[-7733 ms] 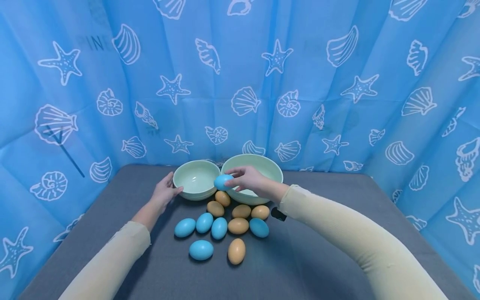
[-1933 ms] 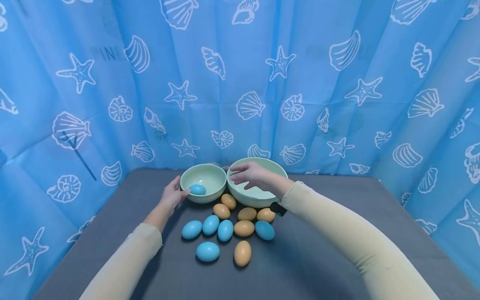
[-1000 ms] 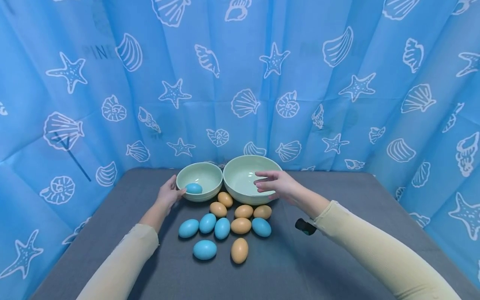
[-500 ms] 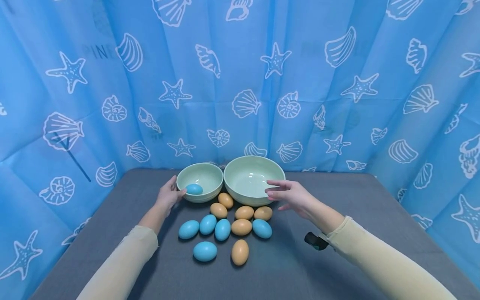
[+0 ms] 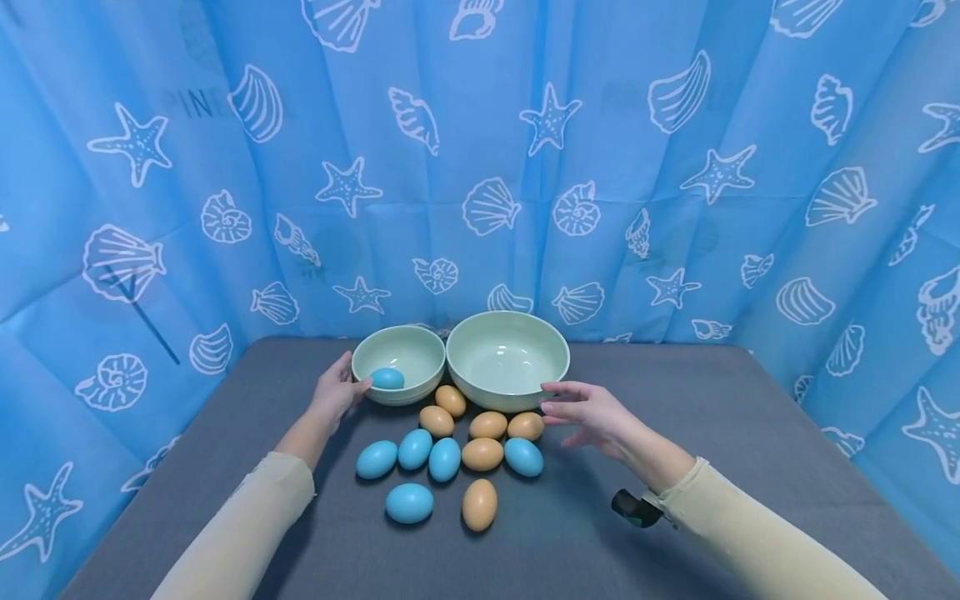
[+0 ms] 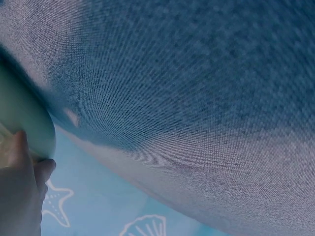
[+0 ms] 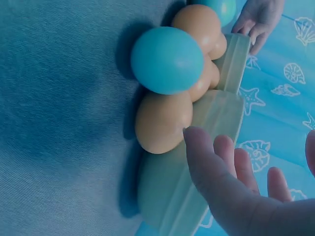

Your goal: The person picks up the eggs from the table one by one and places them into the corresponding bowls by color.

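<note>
At the table's far side, my left hand (image 5: pixel 335 392) holds the left rim of the smaller pale green bowl (image 5: pixel 414 343). Inside that bowl lies a blue egg (image 5: pixel 387 378). My right hand (image 5: pixel 596 419), fingers loosely spread and holding nothing, hovers by the right side of the larger green bowl (image 5: pixel 508 347). Closest to its fingertips is an orange-brown egg (image 5: pixel 526 426); the right wrist view shows this egg (image 7: pixel 164 122) against the large bowl's wall, a blue egg (image 7: pixel 167 60) beside it. In the left wrist view, the left hand's thumb and fingers (image 6: pixel 22 172) are at the bowl's edge.
Several blue eggs (image 5: pixel 408 503) and orange-brown eggs (image 5: pixel 479 505) lie loose on the grey cloth-covered table (image 5: pixel 675 392) in front of the bowls. The two bowls stand side by side. A blue shell-print curtain (image 5: pixel 480 150) hangs close behind and along both sides.
The right hand released a blue egg into the smaller bowl, then drew away rightward and nearer, down beside the rightmost orange-brown egg. The left hand has stayed on the bowl.
</note>
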Action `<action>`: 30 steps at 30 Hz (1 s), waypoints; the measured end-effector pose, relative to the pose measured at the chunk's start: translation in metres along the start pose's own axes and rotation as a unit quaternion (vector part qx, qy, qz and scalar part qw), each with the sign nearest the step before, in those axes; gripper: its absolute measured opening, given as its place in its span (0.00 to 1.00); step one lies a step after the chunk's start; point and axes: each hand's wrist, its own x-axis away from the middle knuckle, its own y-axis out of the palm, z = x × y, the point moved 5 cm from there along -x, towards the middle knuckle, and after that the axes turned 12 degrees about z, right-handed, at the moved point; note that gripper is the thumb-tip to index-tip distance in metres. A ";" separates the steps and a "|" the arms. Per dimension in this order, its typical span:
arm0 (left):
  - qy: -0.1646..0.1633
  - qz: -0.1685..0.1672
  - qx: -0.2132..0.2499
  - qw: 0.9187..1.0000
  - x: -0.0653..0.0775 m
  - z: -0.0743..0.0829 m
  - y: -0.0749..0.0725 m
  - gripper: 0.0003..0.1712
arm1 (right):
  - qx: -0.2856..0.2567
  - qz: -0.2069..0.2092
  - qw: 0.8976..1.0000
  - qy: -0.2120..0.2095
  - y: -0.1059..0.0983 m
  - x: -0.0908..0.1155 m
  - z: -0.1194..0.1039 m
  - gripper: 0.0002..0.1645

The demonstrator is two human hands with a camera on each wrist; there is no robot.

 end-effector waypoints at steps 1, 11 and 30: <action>0.000 0.000 0.001 1.000 0.000 0.000 0.000 0.44 | -0.003 -0.001 1.000 0.004 0.000 0.000 0.002 0.32; 0.003 0.001 -0.001 1.000 -0.002 -0.002 0.001 0.44 | -0.007 -0.003 1.000 0.030 0.001 0.004 0.016 0.32; -0.003 0.004 -0.003 1.000 -0.001 -0.001 0.000 0.44 | 0.033 0.020 0.996 0.082 0.009 0.004 0.054 0.26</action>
